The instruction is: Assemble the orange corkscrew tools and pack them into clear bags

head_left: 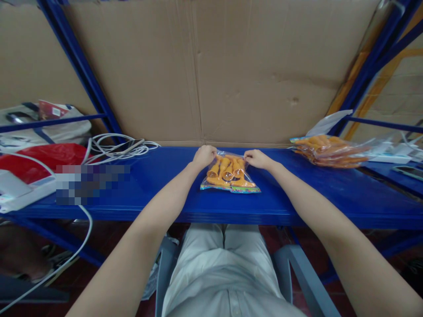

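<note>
A clear plastic bag [228, 174] with several orange pieces inside lies on the blue table in front of me. Its coloured printed strip faces my side. My left hand [205, 156] is closed on the bag's far left corner, fingers pinched together. At the far right corner, my right hand [259, 159] pinches the edge of the same bag. The orange pieces look like moulded plastic toys with round ends; their exact kind I cannot make out.
Stacked bags of orange pieces [327, 149] lie on the right side of the blue table [158, 189]. Coiled white cables [115, 147], a red bag [46, 160] and a white power strip [29, 193] sit at the left. A cardboard sheet [198, 75] stands behind.
</note>
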Available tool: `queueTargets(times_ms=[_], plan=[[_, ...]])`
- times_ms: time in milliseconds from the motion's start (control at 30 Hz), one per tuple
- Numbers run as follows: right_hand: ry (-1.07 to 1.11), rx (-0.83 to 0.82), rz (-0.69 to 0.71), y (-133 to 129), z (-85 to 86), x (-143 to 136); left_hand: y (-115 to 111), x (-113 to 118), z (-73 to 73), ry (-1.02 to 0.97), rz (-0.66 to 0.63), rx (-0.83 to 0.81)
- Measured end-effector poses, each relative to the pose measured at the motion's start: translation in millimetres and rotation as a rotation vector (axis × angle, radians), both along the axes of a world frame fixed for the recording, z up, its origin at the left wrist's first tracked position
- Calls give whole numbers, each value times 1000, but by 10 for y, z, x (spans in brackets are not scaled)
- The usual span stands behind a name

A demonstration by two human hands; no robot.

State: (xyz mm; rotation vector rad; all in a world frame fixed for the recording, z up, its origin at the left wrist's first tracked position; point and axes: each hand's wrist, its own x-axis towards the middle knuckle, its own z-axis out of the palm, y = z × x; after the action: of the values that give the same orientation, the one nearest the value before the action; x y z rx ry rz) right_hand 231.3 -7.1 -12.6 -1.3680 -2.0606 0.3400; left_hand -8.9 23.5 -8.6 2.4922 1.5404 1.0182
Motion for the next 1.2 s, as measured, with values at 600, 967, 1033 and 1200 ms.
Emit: queueTargets(times_ms=[600,967,1033,1200], plan=[[438,-456,100,-82,38,45,-17,73,-16,57,-354,335],[606,-846,289,-246,136,53,-171,177,-18,119,-355,420],[632,-859,290,-280,139,-10,-177,184,-18,125,-345,411],[737,-798,248,-291,135,-132,-159,174,-7,95,-293,350]])
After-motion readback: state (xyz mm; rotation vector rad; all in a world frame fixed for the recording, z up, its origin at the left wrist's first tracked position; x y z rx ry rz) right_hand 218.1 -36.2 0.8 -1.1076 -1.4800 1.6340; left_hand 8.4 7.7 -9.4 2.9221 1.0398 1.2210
